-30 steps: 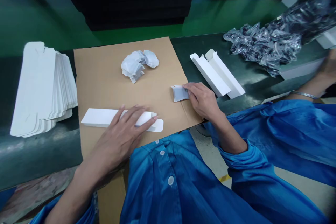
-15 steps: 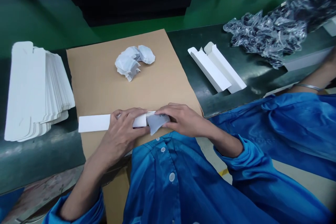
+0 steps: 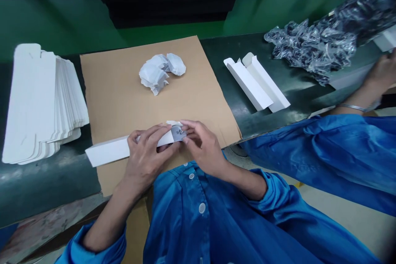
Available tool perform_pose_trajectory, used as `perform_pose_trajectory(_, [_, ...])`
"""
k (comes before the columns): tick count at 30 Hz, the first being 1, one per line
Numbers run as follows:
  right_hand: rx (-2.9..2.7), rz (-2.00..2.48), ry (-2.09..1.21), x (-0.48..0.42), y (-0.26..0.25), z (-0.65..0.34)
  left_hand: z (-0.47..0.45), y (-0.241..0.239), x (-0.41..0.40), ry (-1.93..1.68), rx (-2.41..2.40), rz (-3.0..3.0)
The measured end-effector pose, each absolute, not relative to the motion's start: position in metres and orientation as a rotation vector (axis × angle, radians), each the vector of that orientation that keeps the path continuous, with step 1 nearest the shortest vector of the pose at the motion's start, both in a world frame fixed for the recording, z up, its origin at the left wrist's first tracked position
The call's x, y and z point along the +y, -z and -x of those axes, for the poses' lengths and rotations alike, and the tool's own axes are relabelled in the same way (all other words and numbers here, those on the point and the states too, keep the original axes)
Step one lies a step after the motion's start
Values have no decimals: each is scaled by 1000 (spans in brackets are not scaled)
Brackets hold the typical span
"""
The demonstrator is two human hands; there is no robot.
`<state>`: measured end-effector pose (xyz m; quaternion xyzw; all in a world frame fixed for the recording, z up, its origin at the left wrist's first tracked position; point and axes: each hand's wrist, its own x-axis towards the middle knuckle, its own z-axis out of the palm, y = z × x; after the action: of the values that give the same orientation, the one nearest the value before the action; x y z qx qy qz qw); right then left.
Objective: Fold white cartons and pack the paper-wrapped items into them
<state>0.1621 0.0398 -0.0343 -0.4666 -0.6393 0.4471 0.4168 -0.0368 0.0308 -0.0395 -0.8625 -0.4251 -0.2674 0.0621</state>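
My left hand (image 3: 147, 153) grips a long white carton (image 3: 108, 150) near its right end, over the front edge of a brown cardboard sheet (image 3: 123, 90). Against that open end, my right hand (image 3: 202, 146) pinches a small grey-white packet (image 3: 178, 133), which sits partly inside the carton mouth. Both hands are closed around these things. Further back on the cardboard lie several crumpled white packets (image 3: 161, 71).
A stack of flat white carton blanks (image 3: 40, 101) lies at the left. Two opened white cartons (image 3: 256, 84) rest on the dark belt to the right. Beyond them is a heap of dark plastic bags (image 3: 321, 45). Another person's hand (image 3: 382, 74) and blue sleeve (image 3: 334, 148) are at the right.
My right hand carried the small packet from the cardboard's right side to the carton's end. My left hand went from lying flat on the carton to gripping it and lifting its end.
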Motion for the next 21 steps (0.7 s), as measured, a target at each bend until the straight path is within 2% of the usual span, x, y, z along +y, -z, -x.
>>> perform_pose_trajectory(4, [-1298, 989, -1486, 52, 30, -159, 41, 34, 28, 885, -1221, 2455])
perform_pose_trajectory(7, [-1198, 951, -1624, 61, 24, -160, 44, 28, 25, 940, -1183, 2455])
perform_pose_trajectory(21, [-1377, 871, -1610, 53, 12, -151, 35, 42, 23, 1117, -1190, 2266])
